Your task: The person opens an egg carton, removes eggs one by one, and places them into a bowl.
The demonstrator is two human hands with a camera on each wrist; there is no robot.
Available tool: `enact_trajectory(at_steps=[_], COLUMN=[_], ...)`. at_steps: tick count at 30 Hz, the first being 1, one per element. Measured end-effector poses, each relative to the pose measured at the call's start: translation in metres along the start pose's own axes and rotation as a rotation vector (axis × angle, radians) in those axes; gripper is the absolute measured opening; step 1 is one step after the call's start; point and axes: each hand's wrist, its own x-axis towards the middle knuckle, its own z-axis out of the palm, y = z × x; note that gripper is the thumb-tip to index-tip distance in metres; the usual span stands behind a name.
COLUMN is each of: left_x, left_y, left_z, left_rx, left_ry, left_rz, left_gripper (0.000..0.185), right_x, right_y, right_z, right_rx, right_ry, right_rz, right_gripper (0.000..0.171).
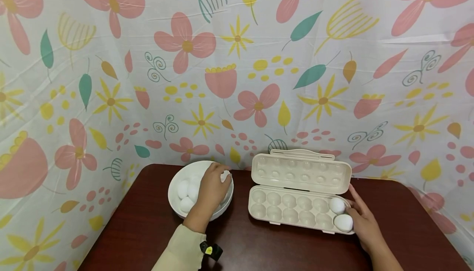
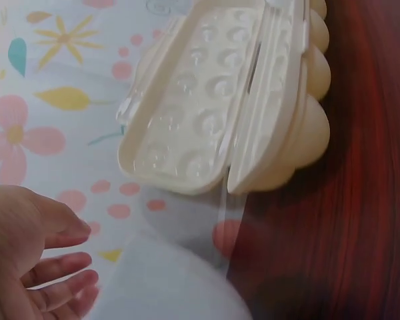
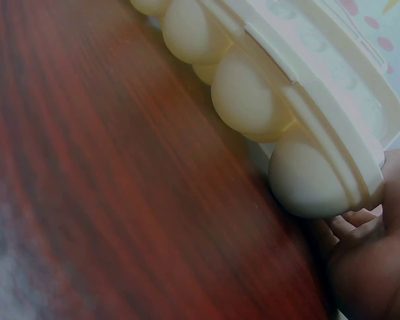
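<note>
A white bowl point(image 1: 177, 180) holding several white eggs point(image 1: 184, 189) sits on the dark red table point(image 1: 140, 230). My left hand point(image 1: 218, 180) reaches into the bowl, fingertips over an egg at its far right. In the left wrist view the left hand point(image 2: 40, 267) has loosely extended fingers and grips nothing. To the right lies an open beige egg carton point(image 1: 292, 211) with two eggs point(image 1: 337, 205) point(image 1: 343, 222) in its right-end cups. My right hand point(image 1: 355, 213) rests against the carton's right end, beside the near egg. The right wrist view shows its fingers point(image 3: 360, 223) against the carton point(image 3: 253, 93) underside.
A flowered cloth backdrop point(image 1: 237, 77) rises right behind the table and wraps both sides. The carton lid point(image 1: 300, 172) stands open toward the backdrop. Bare tabletop lies in front of the bowl and the carton. A small black and yellow device point(image 1: 210, 250) is on the left wrist.
</note>
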Motion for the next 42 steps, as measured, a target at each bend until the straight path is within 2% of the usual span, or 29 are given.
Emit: enact_trajectory(at_steps=[8,16,21,28,36,42], left_x=[-0.003,-0.007,-0.012,-0.017,-0.021,-0.026], left_y=[0.023,0.044,0.055,0.066,0.081,0.092], left_z=[0.009,0.021,0.033,0.052,0.072,0.092], left_rx=[-0.043,-0.110,-0.129,-0.108,-0.140,-0.135], left_ry=[-0.011,-0.012,-0.050,-0.087,-0.145,-0.240], left_rz=[0.083,0.134,0.170,0.187,0.214,0.215], left_gripper=[0.019,0.016,0.017,0.018,0.020,0.022], right_x=[0.001,0.001,0.000,0.001,0.001,0.000], right_y=[0.001,0.001,0.002,0.004,0.000,0.001], right_z=[-0.001,-0.002,-0.003,-0.001,-0.001,0.002], right_rx=[0.008,0.019,0.001,0.059,0.022,0.039], right_ry=[-0.006,-0.012,-0.007,-0.009,-0.007,0.002], right_rz=[0.000,-0.006,-0.001,0.001,0.007,0.012], right_gripper=[0.064,0.064,0.064,0.066,0.065,0.065])
